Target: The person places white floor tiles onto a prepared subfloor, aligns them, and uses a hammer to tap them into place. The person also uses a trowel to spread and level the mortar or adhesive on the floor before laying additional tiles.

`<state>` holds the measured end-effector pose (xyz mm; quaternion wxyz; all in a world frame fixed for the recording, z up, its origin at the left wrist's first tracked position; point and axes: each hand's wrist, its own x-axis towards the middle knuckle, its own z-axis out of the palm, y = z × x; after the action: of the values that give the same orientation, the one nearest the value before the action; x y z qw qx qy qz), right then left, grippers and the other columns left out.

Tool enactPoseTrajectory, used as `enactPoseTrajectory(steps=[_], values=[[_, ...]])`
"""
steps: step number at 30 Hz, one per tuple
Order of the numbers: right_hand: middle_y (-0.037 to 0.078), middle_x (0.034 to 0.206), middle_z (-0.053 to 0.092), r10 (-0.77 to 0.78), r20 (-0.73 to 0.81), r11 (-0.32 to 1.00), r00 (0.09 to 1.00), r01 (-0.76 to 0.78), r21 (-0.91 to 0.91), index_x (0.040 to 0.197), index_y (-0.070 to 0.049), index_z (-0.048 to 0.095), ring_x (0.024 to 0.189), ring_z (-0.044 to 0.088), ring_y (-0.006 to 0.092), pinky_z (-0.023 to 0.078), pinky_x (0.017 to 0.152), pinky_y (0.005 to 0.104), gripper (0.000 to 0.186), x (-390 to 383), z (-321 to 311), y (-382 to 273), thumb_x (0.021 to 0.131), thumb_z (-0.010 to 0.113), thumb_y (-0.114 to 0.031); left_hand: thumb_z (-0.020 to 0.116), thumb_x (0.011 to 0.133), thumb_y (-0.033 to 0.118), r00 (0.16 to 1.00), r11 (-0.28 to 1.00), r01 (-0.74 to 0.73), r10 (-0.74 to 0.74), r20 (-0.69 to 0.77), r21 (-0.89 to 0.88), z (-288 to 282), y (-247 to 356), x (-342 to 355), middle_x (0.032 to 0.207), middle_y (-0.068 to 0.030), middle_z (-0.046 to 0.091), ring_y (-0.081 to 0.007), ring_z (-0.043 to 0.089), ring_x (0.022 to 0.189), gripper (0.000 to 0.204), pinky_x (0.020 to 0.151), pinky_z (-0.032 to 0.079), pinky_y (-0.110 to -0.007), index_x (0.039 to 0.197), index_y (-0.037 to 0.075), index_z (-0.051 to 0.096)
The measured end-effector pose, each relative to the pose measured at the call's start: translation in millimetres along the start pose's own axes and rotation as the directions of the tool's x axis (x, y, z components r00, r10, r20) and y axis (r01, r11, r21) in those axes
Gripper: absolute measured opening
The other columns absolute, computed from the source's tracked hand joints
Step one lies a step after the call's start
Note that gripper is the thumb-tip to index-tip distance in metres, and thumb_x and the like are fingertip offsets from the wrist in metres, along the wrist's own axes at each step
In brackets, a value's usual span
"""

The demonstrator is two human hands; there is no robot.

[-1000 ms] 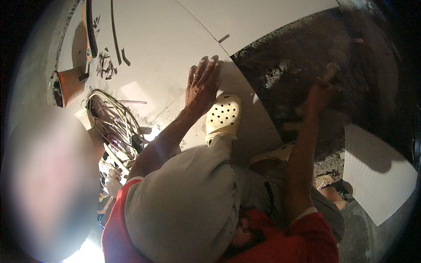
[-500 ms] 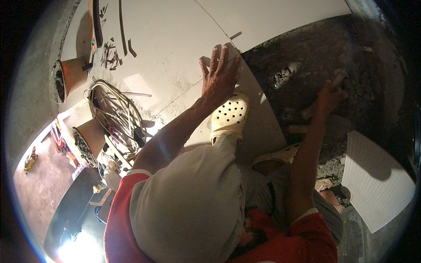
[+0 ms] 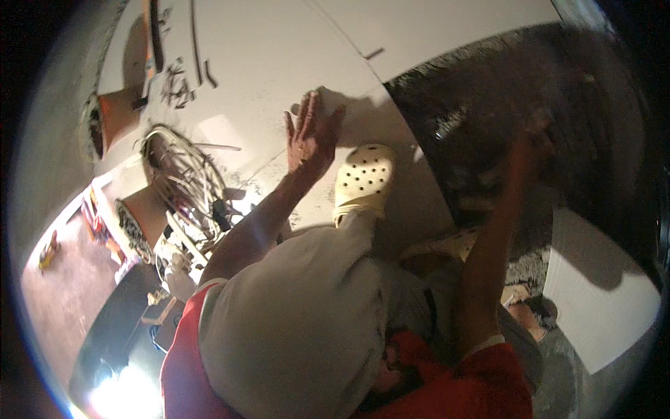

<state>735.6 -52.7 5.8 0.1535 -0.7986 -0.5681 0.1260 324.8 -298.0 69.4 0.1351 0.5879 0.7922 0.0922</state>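
My left hand point(image 3: 312, 140) lies over the pale floor tile point(image 3: 258, 63), fingers stretched out and apart, holding nothing. Just right of it, my foot in a cream clog with round holes point(image 3: 364, 174) rests on the same tile. Off to the right, my right hand point(image 3: 534, 140) is low over a dark, rough bed of mortar or rubble point(image 3: 481, 84). Shadow and motion blur hide its fingers, and I cannot make out whether it holds anything. A light-coloured handle-like piece point(image 3: 474, 204) lies dimly below that hand, near the tile's edge.
A coil of pale cable point(image 3: 183, 167) lies at the left, between two orange-brown open cylinders point(image 3: 118, 119). Small dark scraps point(image 3: 178, 87) are scattered on the tile. At the lower right leans a white tile with a gridded face point(image 3: 593, 293). A bright lamp point(image 3: 125, 394) glares at lower left.
My left hand has slid to the left and a little nearer across the tile. The right hand stays over the dark bed but is now more blurred.
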Motion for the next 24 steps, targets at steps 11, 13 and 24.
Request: enactPoseTrajectory(steps=[11, 13, 24], values=[[0.022, 0.137, 0.061, 0.030, 0.168, 0.998, 0.985, -0.019, -0.064, 0.133, -0.001, 0.065, 0.122, 0.062, 0.0372, 0.052, 0.102, 0.0503, 0.057, 13, -56, -64, 0.099, 0.065, -0.047, 0.073, 0.094, 0.036, 0.758, 0.907, 0.420, -0.361, -0.542, -0.017, -51, -150, 36, 0.100, -0.0149, 0.066, -0.0334, 0.057, 0.102, 0.033, 0.096, 0.041, -0.046, 0.099, 0.003, 0.066], [0.020, 0.136, 0.063, 0.044, 0.185, 0.993, 0.982, -0.023, -0.114, 0.131, -0.003, 0.067, 0.121, 0.062, 0.0368, 0.051, 0.102, 0.0502, 0.056, 12, -66, -76, 0.099, 0.066, -0.048, 0.070, 0.095, 0.038, 0.662, 0.847, 0.530, -0.444, -0.603, -0.042, -55, -190, 61, 0.111, -0.0230, 0.061, -0.0361, 0.053, 0.114, 0.043, 0.100, 0.040, -0.050, 0.118, 0.003, 0.058], [0.017, 0.128, 0.070, -0.474, -0.052, 0.856, 0.879, 0.474, 0.205, 0.133, -0.004, 0.065, 0.116, 0.068, 0.0331, 0.052, 0.102, 0.0436, 0.040, -42, -59, -162, 0.108, 0.054, -0.033, 0.060, 0.098, 0.031, 0.818, 0.890, 0.448, -0.448, -0.361, -0.089, -65, -192, 116, 0.067, -0.0069, 0.069, -0.0172, 0.064, 0.062, 0.036, 0.060, 0.051, -0.036, 0.075, 0.005, 0.070]])
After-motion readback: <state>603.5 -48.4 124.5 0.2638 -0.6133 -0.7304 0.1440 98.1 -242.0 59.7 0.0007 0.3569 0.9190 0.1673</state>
